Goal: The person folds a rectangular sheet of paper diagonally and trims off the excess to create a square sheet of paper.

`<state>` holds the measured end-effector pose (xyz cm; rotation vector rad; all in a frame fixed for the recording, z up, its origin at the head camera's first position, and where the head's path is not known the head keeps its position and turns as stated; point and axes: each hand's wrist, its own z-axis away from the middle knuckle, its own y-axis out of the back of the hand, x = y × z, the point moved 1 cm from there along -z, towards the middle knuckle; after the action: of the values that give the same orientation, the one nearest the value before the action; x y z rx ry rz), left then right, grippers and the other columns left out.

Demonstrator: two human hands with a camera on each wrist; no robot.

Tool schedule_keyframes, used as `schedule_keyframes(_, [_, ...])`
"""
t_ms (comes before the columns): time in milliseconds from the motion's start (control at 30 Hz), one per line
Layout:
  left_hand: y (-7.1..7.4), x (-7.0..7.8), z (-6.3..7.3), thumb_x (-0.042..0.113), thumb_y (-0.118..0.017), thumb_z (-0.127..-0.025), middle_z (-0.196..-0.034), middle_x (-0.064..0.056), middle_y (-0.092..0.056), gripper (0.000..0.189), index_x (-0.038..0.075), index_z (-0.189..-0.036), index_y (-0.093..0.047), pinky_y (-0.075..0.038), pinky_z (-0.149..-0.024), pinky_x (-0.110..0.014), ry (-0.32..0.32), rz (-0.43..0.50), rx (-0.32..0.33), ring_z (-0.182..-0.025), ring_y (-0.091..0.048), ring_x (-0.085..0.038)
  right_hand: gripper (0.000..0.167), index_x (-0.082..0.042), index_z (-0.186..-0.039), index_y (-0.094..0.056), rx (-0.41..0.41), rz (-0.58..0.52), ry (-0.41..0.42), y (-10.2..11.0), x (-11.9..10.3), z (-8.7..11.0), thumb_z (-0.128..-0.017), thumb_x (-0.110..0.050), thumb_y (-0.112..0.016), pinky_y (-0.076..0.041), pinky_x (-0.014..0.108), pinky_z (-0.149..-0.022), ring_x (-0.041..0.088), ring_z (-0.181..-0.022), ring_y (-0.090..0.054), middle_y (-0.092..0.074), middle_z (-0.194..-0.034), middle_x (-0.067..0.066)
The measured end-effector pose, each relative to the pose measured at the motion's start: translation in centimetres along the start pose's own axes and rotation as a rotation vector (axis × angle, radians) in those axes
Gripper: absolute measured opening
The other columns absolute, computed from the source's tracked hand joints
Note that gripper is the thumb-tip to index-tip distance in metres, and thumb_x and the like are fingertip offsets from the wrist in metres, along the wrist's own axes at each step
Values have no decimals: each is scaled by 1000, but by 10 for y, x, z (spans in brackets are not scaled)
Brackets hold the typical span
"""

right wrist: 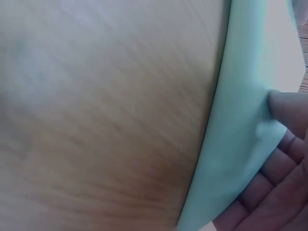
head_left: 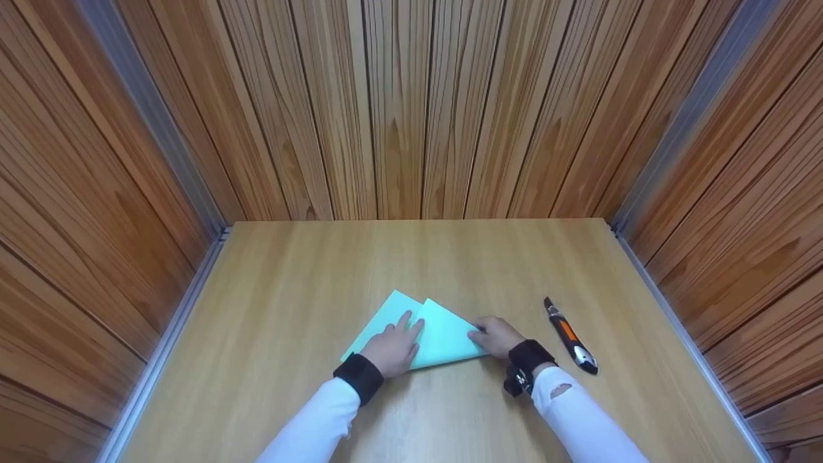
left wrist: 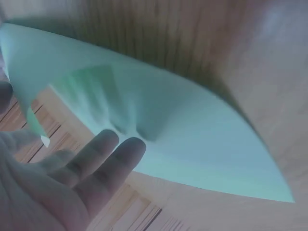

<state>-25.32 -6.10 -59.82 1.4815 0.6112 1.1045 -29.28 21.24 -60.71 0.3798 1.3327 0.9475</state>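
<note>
A sheet of mint-green paper [head_left: 450,334] lies folded over on the table, its two top corners side by side and its fold towards the person. The left hand [head_left: 393,347] rests on its left part with fingers extended; in the left wrist view the fingertips touch the curved paper [left wrist: 192,130]. At the right end of the fold, the right hand [head_left: 498,335] pinches the paper, thumb on the near face and fingers behind, as the right wrist view shows. To the right of that hand lies a black, orange and silver utility knife [head_left: 569,334].
The light wooden table [head_left: 302,270] is bounded by a plank wall [head_left: 398,116] at the back and plank walls at both sides. Metal rails [head_left: 167,360] run along the table's side edges. Each wrist wears a black band [head_left: 359,378].
</note>
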Motion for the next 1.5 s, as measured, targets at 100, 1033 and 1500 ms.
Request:
schedule_keyframes(100, [-1,1,-5,28,-50,-115,-174,-17,-40,53,15,-166,-46,-60,-102,-58,3,-32,-28,-141,-58,-49,36,4,-138,-69,0,-6,-31,-3,-2,-3,-112,-19,-60,-47,61,-118,44,-136,-64,-70,-141,25])
schedule_keyframes(1033, [-5,13,-12,25,-54,-112,-164,-11,-54,48,17,-159,-56,-60,-103,-57,11,-215,-92,-145,-55,-42,22,1,-112,-72,61,63,-143,-12,-5,-20,-107,-20,-67,-52,41,-82,25,-86,-60,-70,-98,11])
schedule_keyframes(1500, [-4,14,-17,32,-56,-113,-153,-14,-61,47,14,-156,-59,-64,-99,-47,-14,-244,-99,-133,-61,-40,35,2,-126,-73,224,249,14,-8,-2,26,-102,-24,-75,-59,56,-96,39,-108,-74,-78,-118,21])
